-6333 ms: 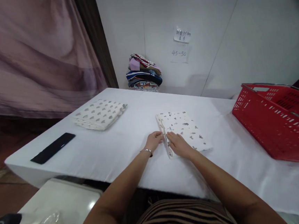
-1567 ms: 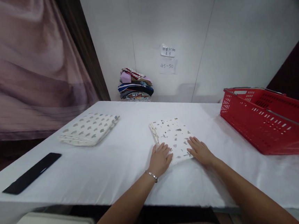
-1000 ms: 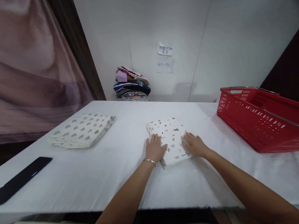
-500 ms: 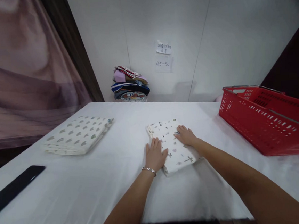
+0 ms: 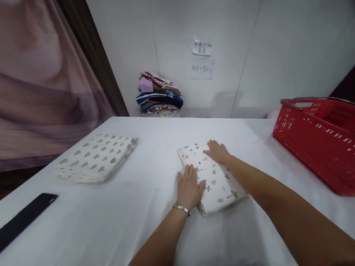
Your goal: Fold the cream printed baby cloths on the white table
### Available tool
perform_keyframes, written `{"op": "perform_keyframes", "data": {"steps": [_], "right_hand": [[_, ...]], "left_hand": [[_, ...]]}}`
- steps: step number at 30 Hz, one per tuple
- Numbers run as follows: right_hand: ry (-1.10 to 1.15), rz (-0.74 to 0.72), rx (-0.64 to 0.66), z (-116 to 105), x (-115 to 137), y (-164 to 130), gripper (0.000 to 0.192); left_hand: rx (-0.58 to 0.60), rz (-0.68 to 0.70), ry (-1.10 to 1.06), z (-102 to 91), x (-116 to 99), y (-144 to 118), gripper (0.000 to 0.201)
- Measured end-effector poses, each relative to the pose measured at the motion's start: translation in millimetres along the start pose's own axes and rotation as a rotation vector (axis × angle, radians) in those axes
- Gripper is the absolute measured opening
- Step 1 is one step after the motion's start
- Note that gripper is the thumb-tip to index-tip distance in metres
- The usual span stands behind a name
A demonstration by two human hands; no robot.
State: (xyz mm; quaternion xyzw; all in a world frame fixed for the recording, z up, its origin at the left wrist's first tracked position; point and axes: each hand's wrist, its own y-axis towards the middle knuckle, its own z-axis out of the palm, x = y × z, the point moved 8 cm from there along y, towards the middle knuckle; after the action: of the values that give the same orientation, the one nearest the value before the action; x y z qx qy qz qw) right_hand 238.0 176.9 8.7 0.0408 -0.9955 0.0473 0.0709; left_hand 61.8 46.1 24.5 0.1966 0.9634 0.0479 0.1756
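Both of our hands lie flat with fingers spread, and neither grip pinches anything: our left hand presses palm-down on the near left edge of the small folded cloth, and our right hand rests open on its far end, the forearm crossing above the cloth's right side. That cloth, white with small scattered prints, sits near the middle of the desk, which is covered in white. It looks to us already folded into a compact rectangle with layered edges showing along its left side, so we judge the folding itself to be nearly done and the work in hand to be the pressing and smoothing of the finished packet; it is not yet set with anything else. Well apart to the left lies a second folded cloth, patterned with grey shapes, also folded flat, which we take as one piece already finished. Nearer the left edge lies a flat black object. On the right stands a red basket; we cannot see whether it holds anything. Against the wall beyond the desk rests a pile of coloured fabrics, beside a paper note.
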Motion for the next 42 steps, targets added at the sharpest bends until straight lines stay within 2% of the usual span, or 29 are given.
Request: {"op": "perform_keyframes", "data": {"steps": [3, 6, 9, 12, 16, 30, 37, 42], "right_hand": [[-0.009, -0.041, -0.031, -8, 16, -4, 0.066], [0.000, -0.204, -0.060, -14, 56, -9, 0.064], [0.023, -0.367, -0.028, -10, 100, -10, 0.060], [0.027, -0.430, 0.025, 0, 124, -4, 0.058], [0.045, -0.415, 0.038, 5, 126, 1, 0.059], [0.072, -0.394, 0.058, 1, 135, -3, 0.054], [0.110, -0.347, -0.048, -7, 127, -24, 0.052], [0.153, -0.393, 0.025, -1, 139, -28, 0.055]], "left_hand": [[0.003, -0.003, -0.017, 2.4, 0, 0, 0.056], [-0.003, 0.000, -0.030, 3.8, 1, 0, 0.056], [-0.008, 0.001, -0.036, 3.8, 1, 0, 0.056], [0.001, -0.006, -0.040, 3.6, 2, 0, 0.057], [-0.008, -0.006, -0.057, 3.5, 2, 1, 0.058], [-0.016, -0.014, -0.090, 1.2, 2, 0, 0.058], [-0.028, -0.004, -0.090, -0.2, 2, 2, 0.058], [-0.039, -0.001, -0.073, -3.7, 1, 2, 0.055]]}}
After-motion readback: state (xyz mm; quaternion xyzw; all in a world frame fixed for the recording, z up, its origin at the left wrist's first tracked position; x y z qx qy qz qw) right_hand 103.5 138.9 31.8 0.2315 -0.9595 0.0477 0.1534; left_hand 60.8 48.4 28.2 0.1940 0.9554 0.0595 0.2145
